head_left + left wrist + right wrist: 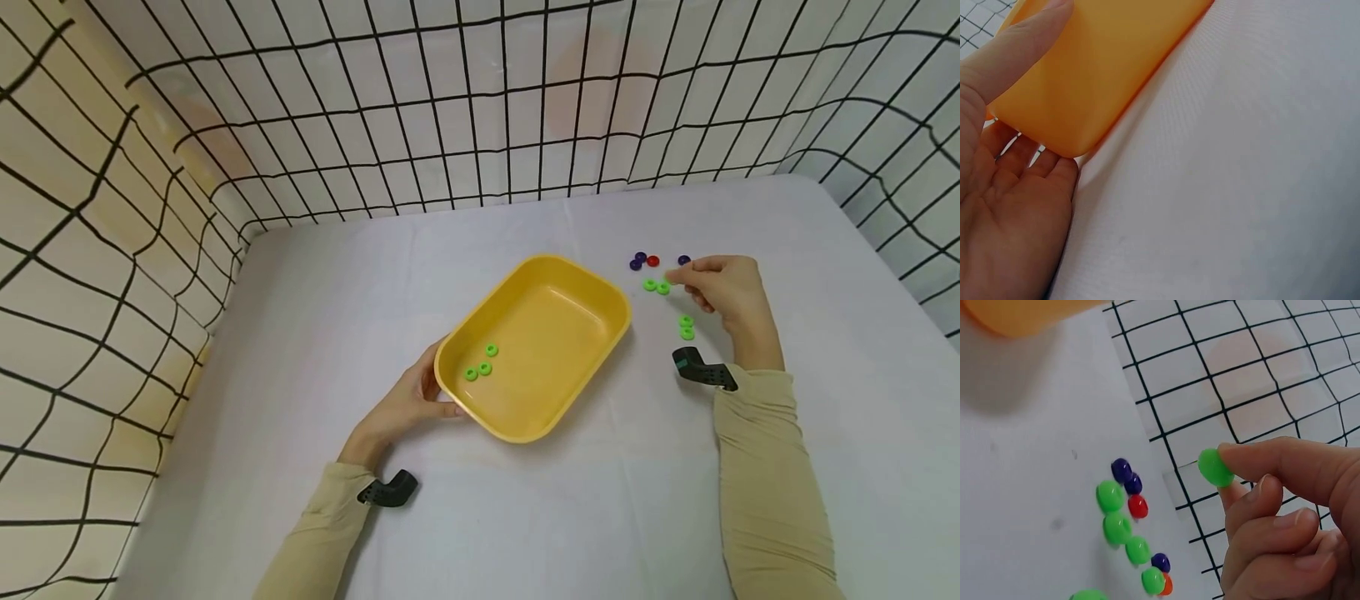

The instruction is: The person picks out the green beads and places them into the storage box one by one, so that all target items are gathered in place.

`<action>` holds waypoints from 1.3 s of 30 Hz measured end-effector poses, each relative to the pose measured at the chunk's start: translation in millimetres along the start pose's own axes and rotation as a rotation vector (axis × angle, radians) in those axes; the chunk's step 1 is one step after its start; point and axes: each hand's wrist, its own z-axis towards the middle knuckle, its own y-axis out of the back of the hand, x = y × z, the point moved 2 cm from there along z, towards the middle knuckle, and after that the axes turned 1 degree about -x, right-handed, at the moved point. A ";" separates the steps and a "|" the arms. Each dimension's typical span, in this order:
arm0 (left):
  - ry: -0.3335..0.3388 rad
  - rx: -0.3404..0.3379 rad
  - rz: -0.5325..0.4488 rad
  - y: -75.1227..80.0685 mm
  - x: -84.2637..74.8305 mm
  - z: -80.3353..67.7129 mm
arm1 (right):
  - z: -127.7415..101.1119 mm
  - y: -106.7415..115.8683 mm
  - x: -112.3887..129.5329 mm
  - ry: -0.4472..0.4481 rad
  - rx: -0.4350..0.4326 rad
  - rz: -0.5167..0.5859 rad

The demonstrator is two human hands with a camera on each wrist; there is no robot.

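Observation:
My left hand grips the lower left end of a yellow plastic tray; in the left wrist view its thumb lies against the tray's side and the fingers reach under the edge. Three green rings lie inside, toward that end. To the right of the tray, my right hand pinches a green ring between thumb and forefinger, held up over the table. Below the right hand lie several more green rings, dark purple pieces and a red piece. An orange piece is partly hidden behind a green ring.
A white cloth covers the table. Black wire mesh stands along the back and both sides. Each wrist carries a small black camera, the right one close to two green rings.

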 end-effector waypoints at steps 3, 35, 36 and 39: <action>-0.010 -0.005 0.000 0.5 -0.9 -0.3 | -1.9 -3.0 6.4 0.028 0.003 0.033; 0.004 -0.013 -0.009 -3.5 -0.1 -0.2 | -37.8 -67.2 111.2 0.319 0.191 0.064; 0.003 -0.013 -0.009 -3.8 -0.7 -0.3 | -39.5 -70.8 116.2 0.332 0.203 0.060; -0.007 -0.010 -0.015 -4.3 -1.8 0.3 | -44.2 -82.8 128.5 0.364 0.228 0.035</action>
